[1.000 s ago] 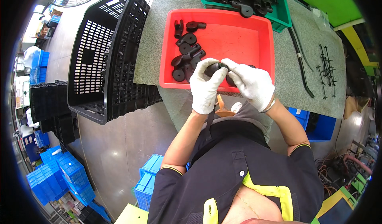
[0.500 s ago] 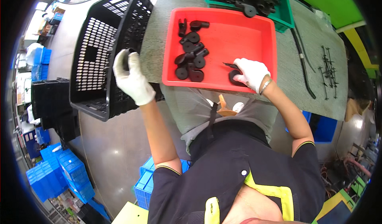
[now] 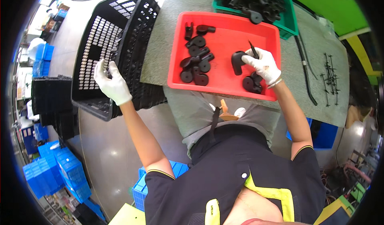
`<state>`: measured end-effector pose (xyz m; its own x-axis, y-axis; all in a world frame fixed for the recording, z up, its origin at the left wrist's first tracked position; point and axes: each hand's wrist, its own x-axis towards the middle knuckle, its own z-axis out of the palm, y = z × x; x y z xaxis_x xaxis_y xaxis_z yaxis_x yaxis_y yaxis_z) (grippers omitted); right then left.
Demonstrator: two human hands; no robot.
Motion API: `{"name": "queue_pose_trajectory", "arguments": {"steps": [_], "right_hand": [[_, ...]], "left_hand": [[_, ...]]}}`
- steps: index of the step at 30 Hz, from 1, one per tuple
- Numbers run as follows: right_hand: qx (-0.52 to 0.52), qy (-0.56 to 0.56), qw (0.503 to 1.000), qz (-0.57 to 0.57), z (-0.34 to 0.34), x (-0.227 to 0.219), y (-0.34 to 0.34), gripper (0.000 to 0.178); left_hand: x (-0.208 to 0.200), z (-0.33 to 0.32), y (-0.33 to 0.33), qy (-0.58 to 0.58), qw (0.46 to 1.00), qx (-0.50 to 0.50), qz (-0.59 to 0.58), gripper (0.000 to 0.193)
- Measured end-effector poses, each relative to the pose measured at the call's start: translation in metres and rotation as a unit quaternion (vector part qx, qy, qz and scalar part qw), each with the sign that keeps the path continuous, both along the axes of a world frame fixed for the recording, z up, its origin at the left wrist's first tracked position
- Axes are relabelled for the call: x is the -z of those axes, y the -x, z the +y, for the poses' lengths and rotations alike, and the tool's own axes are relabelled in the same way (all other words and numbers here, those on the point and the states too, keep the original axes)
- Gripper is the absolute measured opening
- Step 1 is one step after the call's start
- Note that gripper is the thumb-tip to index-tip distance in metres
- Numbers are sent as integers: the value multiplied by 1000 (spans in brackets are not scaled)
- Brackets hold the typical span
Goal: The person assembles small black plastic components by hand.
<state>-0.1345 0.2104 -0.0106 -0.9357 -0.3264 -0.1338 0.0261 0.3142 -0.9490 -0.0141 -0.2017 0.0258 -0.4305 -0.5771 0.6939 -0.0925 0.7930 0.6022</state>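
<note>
White-gloved, your left hand (image 3: 113,86) hangs by the black crate (image 3: 94,51), fingers apart, while your right hand (image 3: 263,65) clamps 1 curved part (image 3: 238,61) and a pointed tool (image 3: 253,50), loose parts (image 3: 204,66) left of its fingers seemingly remaining, the finished count unclear.

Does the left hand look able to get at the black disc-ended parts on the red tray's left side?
Probably yes: the left hand looks empty, and the black disc-ended parts lie uncovered there.

tray (image 3: 226,35) stood on table (image 3: 158,53), bin (image 3: 291,21) behind it, crate (image 3: 95,53) to its left. fittings (image 3: 195,61) lay inside the tray at left and toward the near right corner. right of the tray lay a strip (image 3: 309,83), then rods (image 3: 330,75).
</note>
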Motion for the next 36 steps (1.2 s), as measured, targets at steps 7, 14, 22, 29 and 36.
{"name": "queue_pose_trajectory", "arguments": {"steps": [7,14,22,29,36], "right_hand": [[-25,236,921,-310,10,-20,-2,22],[-72,281,871,-396,-4,-20,-25,18],[-21,0,998,54,-11,-41,-43,28],[-106,-91,944,298,-14,-56,-58,27],[-102,-152,924,335,-12,-56,-59,31]], "left_hand": [[-2,174,20,-68,899,421,-94,39],[21,232,22,-113,848,513,-66,53],[22,241,17,-568,723,392,-29,29],[14,240,17,-546,735,393,-89,35],[14,245,13,-602,664,441,-42,38]]}}
